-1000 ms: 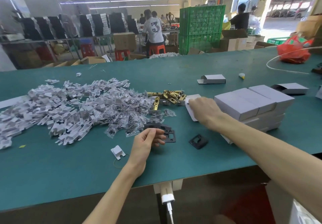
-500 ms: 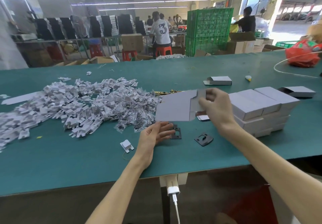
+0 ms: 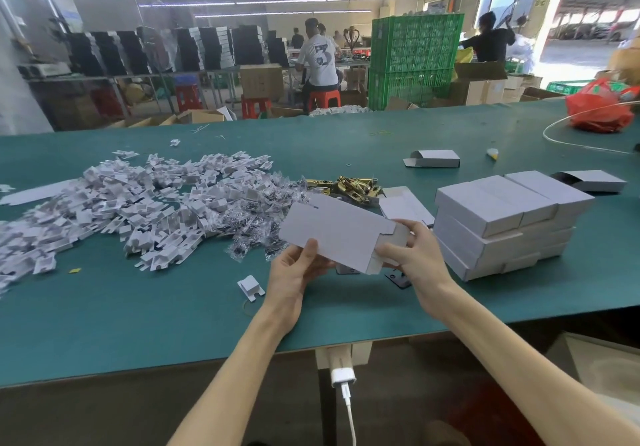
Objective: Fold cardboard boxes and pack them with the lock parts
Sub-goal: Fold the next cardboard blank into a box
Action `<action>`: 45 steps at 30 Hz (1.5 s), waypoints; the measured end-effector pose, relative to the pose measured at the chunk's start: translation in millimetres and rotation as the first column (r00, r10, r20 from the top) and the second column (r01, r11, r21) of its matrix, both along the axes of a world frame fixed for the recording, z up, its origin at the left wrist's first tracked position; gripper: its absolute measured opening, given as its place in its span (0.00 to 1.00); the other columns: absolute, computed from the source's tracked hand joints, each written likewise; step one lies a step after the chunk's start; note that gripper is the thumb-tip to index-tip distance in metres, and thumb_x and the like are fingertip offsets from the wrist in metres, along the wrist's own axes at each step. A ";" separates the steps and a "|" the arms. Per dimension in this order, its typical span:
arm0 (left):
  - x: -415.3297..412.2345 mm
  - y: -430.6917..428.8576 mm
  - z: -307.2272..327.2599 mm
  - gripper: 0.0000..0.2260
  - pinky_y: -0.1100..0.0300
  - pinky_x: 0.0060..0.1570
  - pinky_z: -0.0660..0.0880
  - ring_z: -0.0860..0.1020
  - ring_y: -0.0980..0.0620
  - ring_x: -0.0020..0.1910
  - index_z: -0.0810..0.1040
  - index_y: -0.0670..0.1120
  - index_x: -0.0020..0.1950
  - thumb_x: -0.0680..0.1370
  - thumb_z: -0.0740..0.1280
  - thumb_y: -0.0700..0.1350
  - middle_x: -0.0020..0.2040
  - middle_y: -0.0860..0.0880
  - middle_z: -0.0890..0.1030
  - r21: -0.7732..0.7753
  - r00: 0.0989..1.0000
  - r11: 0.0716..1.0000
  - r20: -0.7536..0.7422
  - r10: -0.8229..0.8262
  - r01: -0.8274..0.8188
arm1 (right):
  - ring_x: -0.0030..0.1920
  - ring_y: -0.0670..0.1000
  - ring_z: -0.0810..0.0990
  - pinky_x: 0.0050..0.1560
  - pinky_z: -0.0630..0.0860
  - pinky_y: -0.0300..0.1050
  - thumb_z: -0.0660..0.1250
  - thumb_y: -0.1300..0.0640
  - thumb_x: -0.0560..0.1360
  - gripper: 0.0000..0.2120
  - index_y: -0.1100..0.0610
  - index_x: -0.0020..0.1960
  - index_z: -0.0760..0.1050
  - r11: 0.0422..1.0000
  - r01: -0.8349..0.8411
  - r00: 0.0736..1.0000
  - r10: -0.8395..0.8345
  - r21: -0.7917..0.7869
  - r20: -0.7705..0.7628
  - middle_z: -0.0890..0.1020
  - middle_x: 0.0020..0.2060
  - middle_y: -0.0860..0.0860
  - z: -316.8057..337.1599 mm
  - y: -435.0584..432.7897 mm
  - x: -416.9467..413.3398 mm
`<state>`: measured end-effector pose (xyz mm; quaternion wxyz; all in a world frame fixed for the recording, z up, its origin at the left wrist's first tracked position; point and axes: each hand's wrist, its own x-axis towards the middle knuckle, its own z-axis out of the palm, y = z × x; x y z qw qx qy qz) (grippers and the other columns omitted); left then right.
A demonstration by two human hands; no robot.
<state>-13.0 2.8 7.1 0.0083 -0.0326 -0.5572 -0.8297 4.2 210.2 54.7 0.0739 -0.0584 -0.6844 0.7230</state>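
Note:
A flat grey cardboard box blank (image 3: 337, 232) hangs above the green table (image 3: 138, 314), held by both hands. My left hand (image 3: 294, 272) grips its near left edge, thumb on top. My right hand (image 3: 412, 255) pinches its right end by the flap. Under the blank lie black lock plates (image 3: 400, 278), mostly hidden. Gold lock parts (image 3: 353, 187) sit behind the blank. More flat blanks (image 3: 405, 204) lie to their right. A stack of folded grey boxes (image 3: 502, 223) stands right of my right hand.
A big heap of white cardboard inserts (image 3: 104, 210) and bagged screws (image 3: 256, 223) covers the table's left. One loose insert (image 3: 250, 287) lies near my left wrist. Half-folded boxes (image 3: 434, 159) (image 3: 594, 180) lie at the back right, a red bag (image 3: 601, 106) beyond. People work behind.
My right hand lifted a flat blank off the table and brought it toward me. My left hand left the black plate and took hold of the blank's left edge.

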 end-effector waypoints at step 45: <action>-0.5 -5.6 5.1 0.14 0.53 0.49 0.83 0.85 0.46 0.53 0.84 0.45 0.60 0.75 0.77 0.44 0.57 0.43 0.86 0.103 0.985 0.989 0.130 -0.116 0.102 | 0.47 0.38 0.81 0.47 0.75 0.39 0.63 0.34 0.78 0.08 0.30 0.46 0.80 0.920 -0.325 0.945 0.323 0.218 0.049 0.82 0.43 0.33 -16.7 -21.3 7.1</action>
